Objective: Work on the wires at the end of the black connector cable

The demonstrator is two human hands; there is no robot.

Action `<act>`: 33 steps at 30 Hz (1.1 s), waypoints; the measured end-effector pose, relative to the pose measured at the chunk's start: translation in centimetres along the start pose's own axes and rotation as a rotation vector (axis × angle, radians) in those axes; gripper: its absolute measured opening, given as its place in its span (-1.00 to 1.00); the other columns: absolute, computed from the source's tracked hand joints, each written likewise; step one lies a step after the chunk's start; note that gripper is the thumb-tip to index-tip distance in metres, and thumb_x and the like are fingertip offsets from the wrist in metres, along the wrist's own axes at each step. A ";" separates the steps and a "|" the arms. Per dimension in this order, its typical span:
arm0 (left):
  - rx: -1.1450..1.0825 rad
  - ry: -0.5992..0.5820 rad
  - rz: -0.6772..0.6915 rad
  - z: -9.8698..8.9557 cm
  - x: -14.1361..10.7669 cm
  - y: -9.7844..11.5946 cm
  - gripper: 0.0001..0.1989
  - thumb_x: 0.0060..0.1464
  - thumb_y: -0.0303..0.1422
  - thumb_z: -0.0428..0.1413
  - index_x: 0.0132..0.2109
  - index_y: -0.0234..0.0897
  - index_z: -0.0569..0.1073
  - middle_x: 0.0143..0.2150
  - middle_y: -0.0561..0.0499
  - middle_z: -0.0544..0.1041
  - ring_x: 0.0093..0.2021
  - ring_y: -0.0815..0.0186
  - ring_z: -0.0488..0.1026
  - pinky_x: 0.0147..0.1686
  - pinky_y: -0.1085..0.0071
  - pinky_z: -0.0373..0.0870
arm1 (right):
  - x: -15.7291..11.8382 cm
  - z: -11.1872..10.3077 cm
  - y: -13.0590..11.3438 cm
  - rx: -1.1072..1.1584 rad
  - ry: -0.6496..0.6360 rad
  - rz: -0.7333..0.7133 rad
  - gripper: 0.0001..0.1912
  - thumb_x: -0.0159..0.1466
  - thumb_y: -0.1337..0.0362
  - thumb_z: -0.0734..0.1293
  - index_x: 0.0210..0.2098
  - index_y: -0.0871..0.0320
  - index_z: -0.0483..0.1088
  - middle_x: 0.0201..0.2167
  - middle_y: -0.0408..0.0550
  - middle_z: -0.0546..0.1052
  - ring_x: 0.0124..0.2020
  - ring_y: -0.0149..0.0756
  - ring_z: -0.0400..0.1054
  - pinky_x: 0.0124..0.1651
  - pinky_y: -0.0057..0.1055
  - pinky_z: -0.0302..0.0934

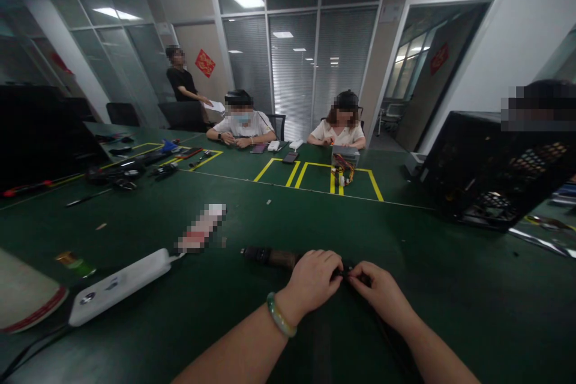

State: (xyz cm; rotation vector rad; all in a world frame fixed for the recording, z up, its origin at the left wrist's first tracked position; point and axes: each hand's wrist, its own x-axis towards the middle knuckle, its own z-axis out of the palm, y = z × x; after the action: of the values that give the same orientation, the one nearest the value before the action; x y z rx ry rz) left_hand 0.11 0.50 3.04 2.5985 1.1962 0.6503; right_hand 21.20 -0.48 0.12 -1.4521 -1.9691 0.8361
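The left hand (315, 279) lay curled over the dark tool (281, 258), its fingers closed around the rear part. The right hand (382, 288) had its thumb and fingertips pressed together just beside it, seemingly pinching the end of the black cable (382, 330); the fingers hid the exact spot where the two met. The tool lay on the green bench (193, 312) in front of the person, its narrow tip pointing left and apart from anything else.

The likeliest trouble, to judge by the pose, lay at that hidden join: a pinch so small could have slipped, or pushed the cable in crooked and strained the tool's end. The cable ran down beneath the right forearm, so an arm pressing or dragging on it might have tugged the end loose. If the left hand had eased its hold, the round tool could have rolled on the smooth bench.

Off to the left, the white power strip (119, 288) and the small bottle (75, 264) stood close together; a wide sweep of the left arm might have jarred the strip and toppled the bottle.
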 end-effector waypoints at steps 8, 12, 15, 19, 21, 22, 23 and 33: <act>0.027 -0.004 0.009 0.1 0.2 0.0 -0.89 0.14 -0.39 0.12 -0.16 -0.22 0.39 -0.12 0.03 0.48 -0.08 0.23 0.40 -0.04 0.27 0.27 | 0.2 0.3 0.5 -0.019 0.019 -0.020 -0.88 0.26 0.22 0.30 -0.34 0.09 0.45 -0.35 -0.13 0.50 -0.31 -0.28 0.38 -0.21 -0.41 0.23; 0.033 -0.007 0.024 0.2 0.2 -0.2 -0.91 0.15 -0.40 0.10 -0.16 -0.22 0.40 -0.11 0.02 0.48 -0.08 0.24 0.40 -0.03 0.27 0.27 | 0.2 0.2 0.4 -0.013 0.006 -0.017 -0.89 0.26 0.22 0.30 -0.33 0.08 0.45 -0.33 -0.13 0.50 -0.30 -0.27 0.38 -0.20 -0.39 0.24; 0.031 -0.011 0.030 0.1 0.2 -0.2 -0.91 0.15 -0.40 0.10 -0.16 -0.22 0.40 -0.11 0.04 0.48 -0.08 0.25 0.39 -0.04 0.28 0.28 | 0.2 0.1 0.2 -0.012 0.002 -0.012 -0.89 0.25 0.22 0.30 -0.34 0.08 0.46 -0.33 -0.13 0.50 -0.31 -0.27 0.38 -0.21 -0.39 0.24; 0.019 -0.017 0.028 0.0 0.2 -0.2 -0.92 0.16 -0.39 0.10 -0.17 -0.22 0.41 -0.11 0.05 0.48 -0.09 0.26 0.40 -0.05 0.27 0.29 | 0.1 -0.1 -0.1 -0.016 -0.006 0.013 -0.89 0.25 0.22 0.31 -0.32 0.07 0.46 -0.31 -0.13 0.50 -0.29 -0.27 0.38 -0.22 -0.39 0.25; 0.007 -0.018 0.026 -0.1 0.2 -0.1 -0.93 0.17 -0.39 0.10 -0.17 -0.21 0.41 -0.11 0.05 0.49 -0.09 0.26 0.40 -0.06 0.27 0.29 | 0.0 -0.1 -0.1 -0.015 -0.009 0.018 -0.89 0.26 0.21 0.31 -0.32 0.07 0.46 -0.31 -0.13 0.50 -0.28 -0.27 0.38 -0.20 -0.38 0.25; 0.003 -0.019 0.024 -0.1 0.2 -0.1 -0.93 0.17 -0.39 0.10 -0.17 -0.21 0.40 -0.11 0.05 0.49 -0.10 0.26 0.40 -0.06 0.27 0.29 | 0.0 -0.1 -0.1 -0.012 -0.007 0.016 -0.89 0.26 0.21 0.31 -0.32 0.08 0.46 -0.31 -0.13 0.50 -0.28 -0.26 0.38 -0.20 -0.38 0.25; 0.001 -0.020 0.022 -0.2 0.2 0.0 -0.93 0.17 -0.39 0.09 -0.17 -0.21 0.40 -0.11 0.06 0.49 -0.10 0.26 0.40 -0.06 0.27 0.29 | 0.0 -0.1 -0.1 -0.008 -0.009 0.015 -0.88 0.26 0.21 0.30 -0.32 0.08 0.46 -0.30 -0.12 0.50 -0.28 -0.26 0.38 -0.19 -0.37 0.26; 0.052 -0.042 0.021 -0.2 0.3 0.0 -0.91 0.18 -0.37 0.09 -0.15 -0.21 0.41 -0.11 0.05 0.48 -0.08 0.27 0.39 -0.05 0.29 0.28 | 0.2 0.0 -0.2 0.000 -0.014 0.036 -0.85 0.26 0.17 0.30 -0.32 0.08 0.47 -0.30 -0.10 0.51 -0.28 -0.25 0.38 -0.22 -0.38 0.25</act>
State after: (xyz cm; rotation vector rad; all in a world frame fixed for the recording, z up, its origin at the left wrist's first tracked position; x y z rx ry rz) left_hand 0.13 0.73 3.27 2.6568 1.1901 0.5732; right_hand 21.03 -0.38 0.23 -1.4901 -1.9586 0.8647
